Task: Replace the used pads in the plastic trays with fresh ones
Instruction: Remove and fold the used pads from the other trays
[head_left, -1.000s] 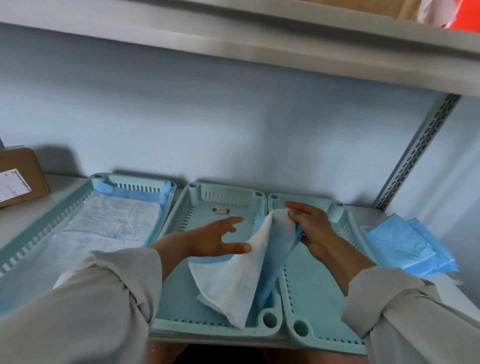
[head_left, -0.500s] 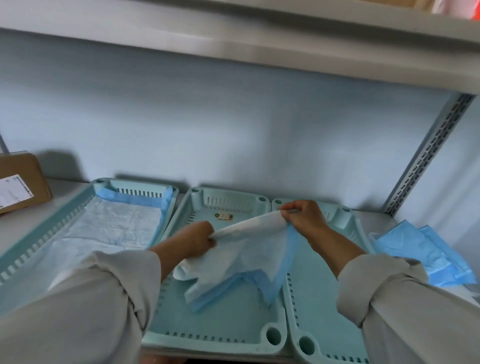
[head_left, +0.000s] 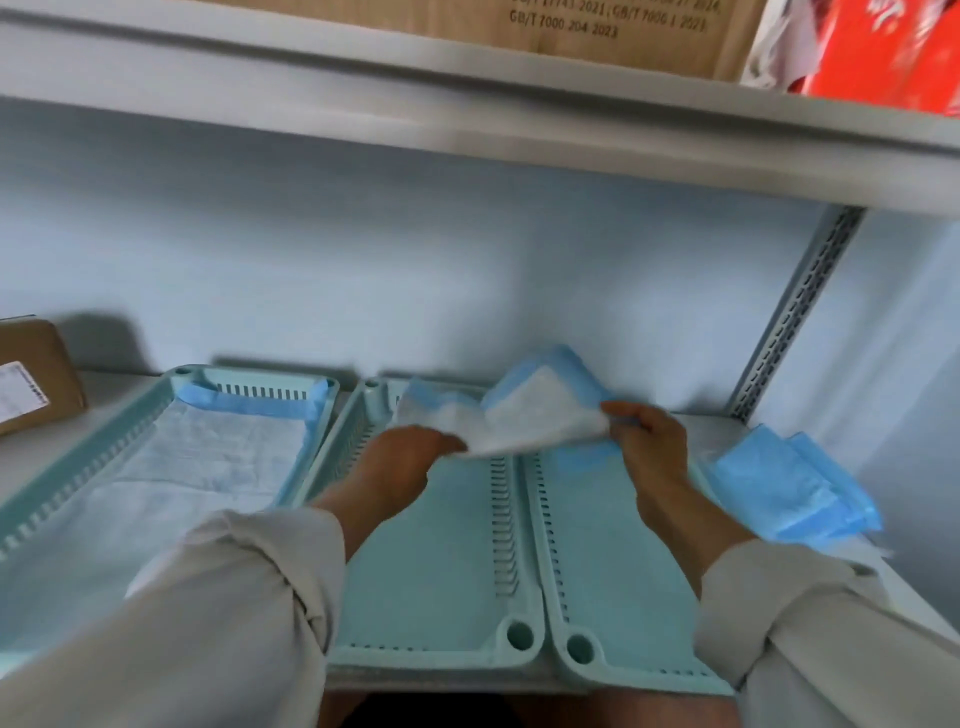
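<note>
We have swung the fresh pad up from its droop over the middle tray; it now stretches across the far ends of that tray and the right tray, so laying it flat looks next. Our left hand and right hand each pinch an edge with curled fingers. The left tray is already lined, spare pads wait at right, on a grey shelf against a pale wall.

Both forearms, in rolled light-grey sleeves, reach forward and converge. Left hand: back of hand toward the camera, fingers curled under, gripping the near-left edge of a pad. Right hand: knuckles up, fingers and thumb pinching the pad's right edge. The pad spans the gap between the grips.
</note>
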